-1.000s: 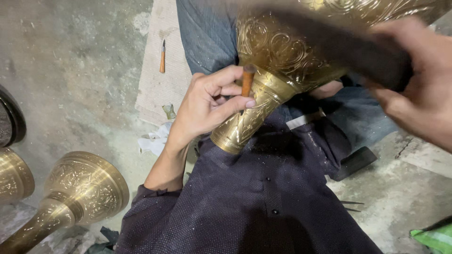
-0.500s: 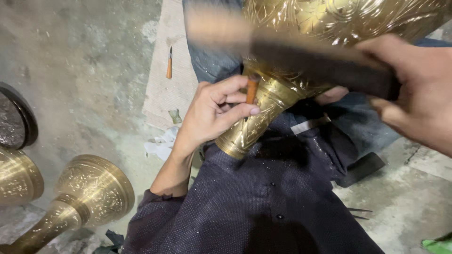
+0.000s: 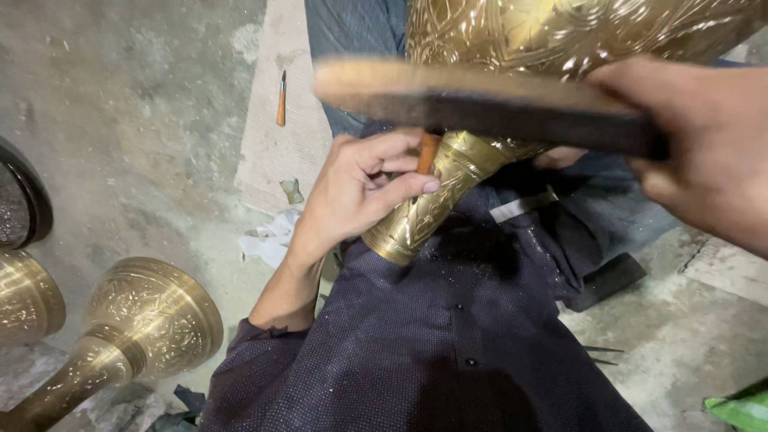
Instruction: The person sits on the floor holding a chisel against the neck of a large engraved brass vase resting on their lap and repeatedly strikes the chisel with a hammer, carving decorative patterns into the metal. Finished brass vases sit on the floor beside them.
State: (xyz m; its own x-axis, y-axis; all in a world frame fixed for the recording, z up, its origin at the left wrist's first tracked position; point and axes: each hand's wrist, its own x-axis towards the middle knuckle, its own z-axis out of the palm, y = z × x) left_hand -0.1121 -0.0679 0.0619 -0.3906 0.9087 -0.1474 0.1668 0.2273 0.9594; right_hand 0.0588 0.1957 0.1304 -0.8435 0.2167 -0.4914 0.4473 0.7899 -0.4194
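An engraved brass vase (image 3: 560,40) lies across my lap, its narrow foot (image 3: 432,200) pointing toward me. My left hand (image 3: 352,196) pinches a short chisel with an orange-brown handle (image 3: 429,150) against the vase's neck. My right hand (image 3: 704,152) grips a dark, flat wooden mallet (image 3: 480,100), blurred with motion and held just above the chisel's top. My dark dotted shirt (image 3: 432,344) fills the lower middle of the view.
Two more brass vases (image 3: 128,328) (image 3: 28,296) lie on the concrete floor at the left, beside a dark round object (image 3: 24,204). A spare chisel (image 3: 281,100) rests on a pale board (image 3: 284,120). White scraps (image 3: 268,240) lie near my elbow.
The view has shifted slightly, and the mallet in my right hand has swung lower and leftward, closer to the chisel's top. My left hand keeps the chisel on the vase's neck.
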